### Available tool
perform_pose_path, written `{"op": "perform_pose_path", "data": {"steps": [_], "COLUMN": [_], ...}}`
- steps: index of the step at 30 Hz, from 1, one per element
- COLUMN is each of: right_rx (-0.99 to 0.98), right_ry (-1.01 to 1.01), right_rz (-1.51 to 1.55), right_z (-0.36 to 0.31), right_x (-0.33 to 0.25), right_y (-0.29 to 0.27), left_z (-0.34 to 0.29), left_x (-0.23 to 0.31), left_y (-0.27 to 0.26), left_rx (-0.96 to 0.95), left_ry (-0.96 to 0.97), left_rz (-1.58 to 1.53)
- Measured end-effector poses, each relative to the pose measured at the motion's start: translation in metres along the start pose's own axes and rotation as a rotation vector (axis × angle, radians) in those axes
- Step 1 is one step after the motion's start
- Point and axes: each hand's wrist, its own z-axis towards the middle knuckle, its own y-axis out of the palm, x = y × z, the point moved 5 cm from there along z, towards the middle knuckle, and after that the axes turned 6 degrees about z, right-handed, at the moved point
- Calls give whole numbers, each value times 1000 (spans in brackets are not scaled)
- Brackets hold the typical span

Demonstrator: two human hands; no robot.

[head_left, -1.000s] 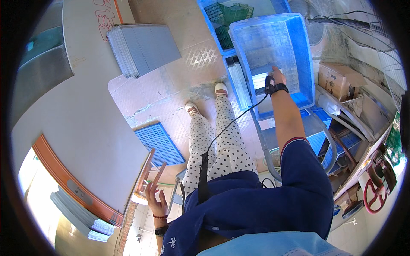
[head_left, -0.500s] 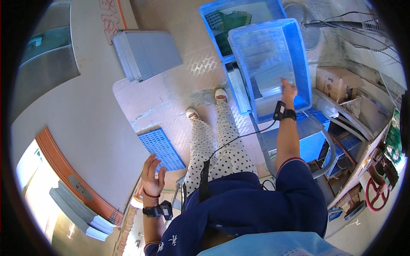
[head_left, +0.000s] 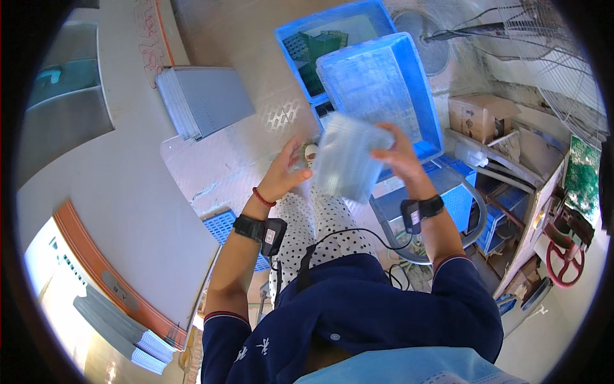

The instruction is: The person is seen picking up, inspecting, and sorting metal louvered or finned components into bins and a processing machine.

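Largest in my view is the pale counter (head_left: 128, 211) on my left, with a stack of grey sheets (head_left: 204, 102) lying on its far end. Ahead of me sits a big blue crate (head_left: 384, 89), apparently stacked on another blue crate (head_left: 320, 38) that holds dark green parts.

Between my hands, raised above my knees and just in front of the crate, is a stack of clear plastic trays (head_left: 348, 160). I judge it light and thin-walled, a little flexible, smooth enough to slide, and liable to fan apart if squeezed at one corner only. I would take it by two opposite edges, pressing the layers together.

My right hand (head_left: 400, 157) has its grip closed on the right edge of the stack, fingers curled over the top. My left hand (head_left: 284, 173) is spread wide just beside the left edge; I cannot tell whether it touches.
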Motion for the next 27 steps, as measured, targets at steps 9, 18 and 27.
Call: {"op": "perform_pose_path", "data": {"steps": [9,18,27], "right_rx": [-365,330,263], "right_ry": [185,208,678], "right_rz": [-192,-854,-1060], "right_z": [-28,83,106], "right_x": [36,146,215], "right_y": [107,-143,-203], "left_z": [-62,-97,-128], "left_x": [-64,-94,-112], "left_y": [2,-6,-35], "left_rx": [-57,175,346], "left_ry": [-379,-318,-265], "left_rz": [-569,-747,-845]}}
